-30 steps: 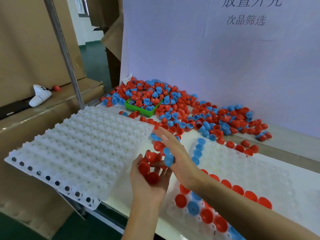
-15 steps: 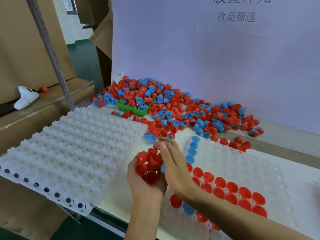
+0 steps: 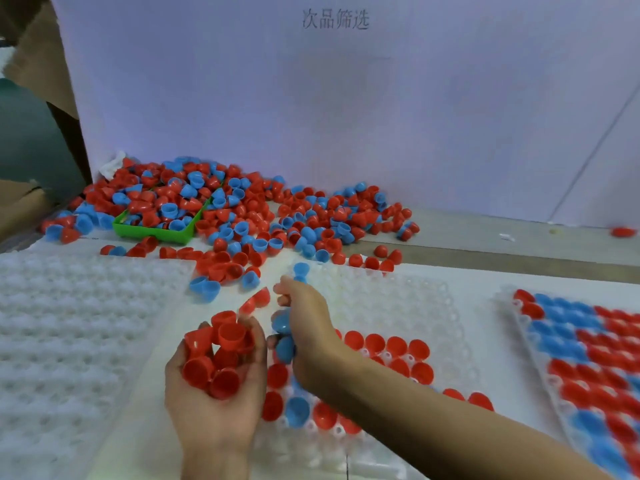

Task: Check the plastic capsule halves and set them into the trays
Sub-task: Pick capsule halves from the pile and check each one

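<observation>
Capsule halves in red (image 3: 221, 358) fill the cupped left hand (image 3: 214, 407), fingers curled round them. The right hand (image 3: 308, 327) grips blue halves (image 3: 284, 341) over the partly filled middle tray (image 3: 398, 306); the loose pile (image 3: 242, 209) lies on the counter (image 3: 485, 237) behind.

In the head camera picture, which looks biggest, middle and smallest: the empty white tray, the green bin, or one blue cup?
1. Empty white tray, nearest too.
2. Green bin.
3. Blue cup, smallest.
</observation>
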